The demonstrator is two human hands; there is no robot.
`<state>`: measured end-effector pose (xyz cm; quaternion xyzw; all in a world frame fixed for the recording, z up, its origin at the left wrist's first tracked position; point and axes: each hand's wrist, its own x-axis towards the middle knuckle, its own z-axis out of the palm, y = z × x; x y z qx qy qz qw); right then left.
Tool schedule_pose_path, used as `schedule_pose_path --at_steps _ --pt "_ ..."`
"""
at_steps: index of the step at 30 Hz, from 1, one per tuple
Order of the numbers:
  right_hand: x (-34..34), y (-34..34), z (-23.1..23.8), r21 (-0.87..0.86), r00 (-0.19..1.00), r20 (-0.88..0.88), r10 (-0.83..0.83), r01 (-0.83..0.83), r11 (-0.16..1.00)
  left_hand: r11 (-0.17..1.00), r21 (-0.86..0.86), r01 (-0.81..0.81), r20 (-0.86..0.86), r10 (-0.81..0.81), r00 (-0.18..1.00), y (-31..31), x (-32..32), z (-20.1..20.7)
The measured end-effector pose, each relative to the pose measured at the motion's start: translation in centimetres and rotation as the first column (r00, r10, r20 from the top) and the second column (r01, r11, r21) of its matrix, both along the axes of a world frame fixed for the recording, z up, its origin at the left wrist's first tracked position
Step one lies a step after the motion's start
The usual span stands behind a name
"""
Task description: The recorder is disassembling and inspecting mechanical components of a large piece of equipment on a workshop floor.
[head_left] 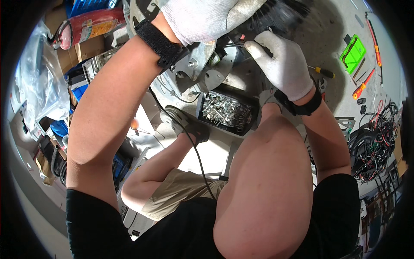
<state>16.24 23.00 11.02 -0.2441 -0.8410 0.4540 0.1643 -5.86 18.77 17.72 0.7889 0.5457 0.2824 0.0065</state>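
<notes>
My left hand (198, 19), in a white knit glove, reaches over a grey metal assembly (213, 77) with rounded plates and bolts. Most of its fingers are cut off by the upper edge, so its grip is hidden. To the right, my right hand (282, 64), gloved too, has thumb and fingertips curled toward each other beside the assembly. A tiny metallic tip shows at its fingers; I cannot make out what it is. Beyond both hands is a blurred dark, bristly mass (280, 17). Below the assembly sits a black bin (254, 113) of loose metal fasteners (222, 108).
On the floor at right lie a yellow-black screwdriver (324, 72), a green plastic case (353, 52), red-orange handled tools (362, 85) and a heap of tangled wires (375, 146). A red fire extinguisher (95, 26) and clear plastic sheeting (41, 77) are at left. A black cable (196, 149) runs between my legs.
</notes>
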Motion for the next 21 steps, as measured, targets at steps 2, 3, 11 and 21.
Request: schedule_pose_path --at_steps 2,3,11,21 --pt "-0.7 0.1 -0.5 -0.013 0.999 0.017 -0.051 0.051 0.999 0.999 0.046 -0.002 0.008 0.001 1.0 0.0 0.1 0.0" --pt "-1.2 0.3 -0.8 -0.047 0.998 -0.032 -0.057 0.055 0.997 0.998 0.069 -0.002 0.011 0.001 1.0 0.0 0.2 0.0" --pt "-4.2 1.9 -0.4 -0.152 0.975 -0.221 -0.022 -0.012 0.988 1.0 -0.025 -0.005 -0.089 0.003 0.996 -0.3 -0.1 0.2" --pt "-3.5 0.8 -1.8 -0.659 0.939 -0.279 -0.202 -0.035 0.752 0.999 0.018 0.038 -0.057 -0.036 0.998 0.1 -0.3 -0.2"
